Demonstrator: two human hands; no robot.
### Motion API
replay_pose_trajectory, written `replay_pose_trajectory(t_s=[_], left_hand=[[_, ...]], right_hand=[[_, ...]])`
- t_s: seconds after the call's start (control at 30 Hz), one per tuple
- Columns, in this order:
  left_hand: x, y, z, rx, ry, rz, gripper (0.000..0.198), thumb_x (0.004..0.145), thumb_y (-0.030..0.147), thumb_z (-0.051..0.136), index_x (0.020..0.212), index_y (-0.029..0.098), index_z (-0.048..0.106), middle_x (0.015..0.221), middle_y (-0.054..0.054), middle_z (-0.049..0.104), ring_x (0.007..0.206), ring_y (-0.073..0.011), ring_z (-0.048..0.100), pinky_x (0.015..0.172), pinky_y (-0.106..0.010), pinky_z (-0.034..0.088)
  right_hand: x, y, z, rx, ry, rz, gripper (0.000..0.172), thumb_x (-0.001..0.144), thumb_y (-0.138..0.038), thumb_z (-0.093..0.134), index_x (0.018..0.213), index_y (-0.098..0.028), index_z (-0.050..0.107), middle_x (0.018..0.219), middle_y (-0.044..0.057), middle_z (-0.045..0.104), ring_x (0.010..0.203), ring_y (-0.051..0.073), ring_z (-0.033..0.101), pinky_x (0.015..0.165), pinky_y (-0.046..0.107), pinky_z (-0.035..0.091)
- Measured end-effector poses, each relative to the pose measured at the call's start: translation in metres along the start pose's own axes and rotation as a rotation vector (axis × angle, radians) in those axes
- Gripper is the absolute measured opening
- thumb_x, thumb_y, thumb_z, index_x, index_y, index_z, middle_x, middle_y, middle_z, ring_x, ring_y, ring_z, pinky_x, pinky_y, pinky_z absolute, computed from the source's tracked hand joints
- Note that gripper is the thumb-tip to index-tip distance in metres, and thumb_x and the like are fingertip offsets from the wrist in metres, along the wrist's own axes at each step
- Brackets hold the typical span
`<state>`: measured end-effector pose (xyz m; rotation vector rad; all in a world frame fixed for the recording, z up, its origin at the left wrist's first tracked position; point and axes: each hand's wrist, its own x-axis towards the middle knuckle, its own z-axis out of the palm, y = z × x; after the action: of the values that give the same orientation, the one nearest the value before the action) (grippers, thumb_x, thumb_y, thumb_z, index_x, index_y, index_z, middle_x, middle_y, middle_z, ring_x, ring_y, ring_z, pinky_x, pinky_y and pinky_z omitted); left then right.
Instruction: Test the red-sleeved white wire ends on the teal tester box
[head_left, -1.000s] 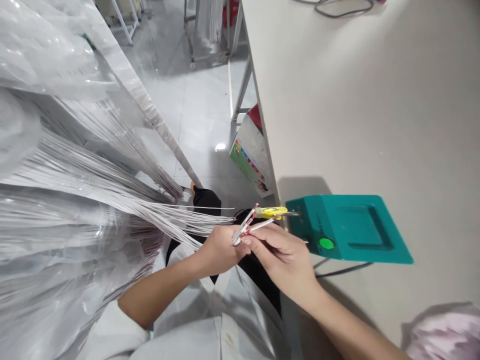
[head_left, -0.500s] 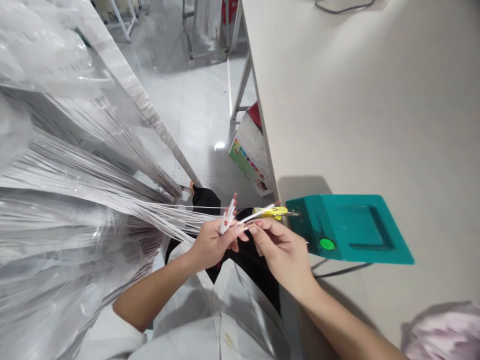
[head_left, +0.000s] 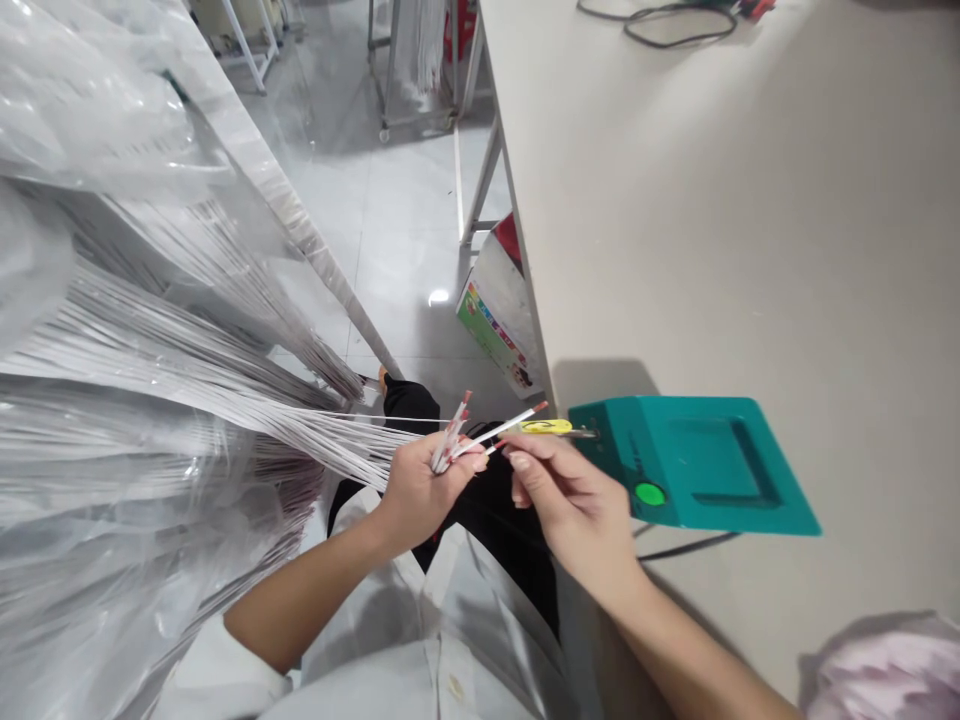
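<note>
My left hand (head_left: 424, 495) is closed around a bunch of white wires (head_left: 360, 445), whose reddish tips stick up past the thumb. One white wire (head_left: 517, 417) slants out of the bunch to the right. Beside it, my right hand (head_left: 577, 500) pinches with thumb and forefinger at the reddish tip of a short wire end (head_left: 495, 447). Just behind those fingers, a yellow-covered part (head_left: 546, 427) sits on a metal rod from a teal machine (head_left: 712, 470). A round green button (head_left: 649, 494) shows on the machine's side.
The machine stands at the near edge of a beige table (head_left: 675, 220). Plastic-wrapped wire bundles (head_left: 150, 330) fill the left, alongside a wrapped rail (head_left: 300, 240). A printed box (head_left: 499, 310) is under the table. Dark cable (head_left: 679, 25) lies at the back; pinkish cloth (head_left: 892, 665) is front right.
My right hand has drawn slightly right, to the tip of the short wire end. The slanting wire now shows more of its length from my left hand. The view has shifted a little.
</note>
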<state>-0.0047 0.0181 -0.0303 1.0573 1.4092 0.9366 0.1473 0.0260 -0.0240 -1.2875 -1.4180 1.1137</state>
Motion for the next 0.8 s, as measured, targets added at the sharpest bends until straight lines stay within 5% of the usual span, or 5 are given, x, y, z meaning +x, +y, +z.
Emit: replay_pose_trajectory(t_s=[0.13,0.27,0.4,0.5,0.8], left_hand=[[-0.001,0.003,-0.005,0.073,-0.015,0.021,0.021,0.079,0.032,0.057,0.070,0.015,0.065,0.064,0.001,0.059,0.060,-0.0108,0.050,0.060,-0.022,0.040],[-0.002,0.005,-0.008,0.127,-0.091,0.100,0.019,0.080,0.029,0.055,0.074,0.015,0.066,0.070,-0.001,0.061,0.067,-0.0129,0.054,0.065,-0.023,0.041],[0.000,0.008,-0.013,0.152,-0.170,0.131,0.016,0.079,0.024,0.055,0.072,0.015,0.065,0.069,-0.002,0.061,0.066,-0.0133,0.054,0.067,-0.024,0.041],[0.002,0.011,-0.018,0.062,-0.244,0.102,0.016,0.078,0.024,0.056,0.070,0.014,0.066,0.066,-0.002,0.061,0.066,-0.0131,0.054,0.067,-0.024,0.041],[0.005,0.001,-0.008,-0.558,-0.258,-0.127,0.028,0.069,0.039,0.071,0.066,0.013,0.061,0.045,0.007,0.037,0.040,-0.0020,0.024,0.042,-0.020,0.018]], right_hand=[[0.004,-0.004,-0.013,-0.185,0.039,-0.185,0.012,0.080,-0.022,0.061,0.091,-0.023,0.066,0.092,0.006,0.064,0.072,0.015,0.062,0.059,0.027,0.053],[0.011,-0.010,-0.020,-0.378,-0.168,-0.414,0.016,0.080,-0.014,0.060,0.091,-0.023,0.067,0.095,0.006,0.065,0.086,0.016,0.063,0.074,0.028,0.053],[0.020,-0.016,-0.022,-0.391,-0.355,-0.477,0.017,0.083,-0.011,0.054,0.087,-0.022,0.066,0.086,0.004,0.066,0.078,0.013,0.063,0.068,0.025,0.053],[0.024,-0.020,-0.020,-0.249,-0.415,-0.380,0.013,0.083,-0.013,0.055,0.079,-0.021,0.066,0.076,0.003,0.065,0.069,0.012,0.062,0.062,0.023,0.051],[0.011,-0.006,0.013,0.534,-0.193,0.264,0.021,0.069,-0.038,0.072,0.070,-0.018,0.069,0.081,0.002,0.062,0.040,0.001,0.041,0.035,0.019,0.034]])
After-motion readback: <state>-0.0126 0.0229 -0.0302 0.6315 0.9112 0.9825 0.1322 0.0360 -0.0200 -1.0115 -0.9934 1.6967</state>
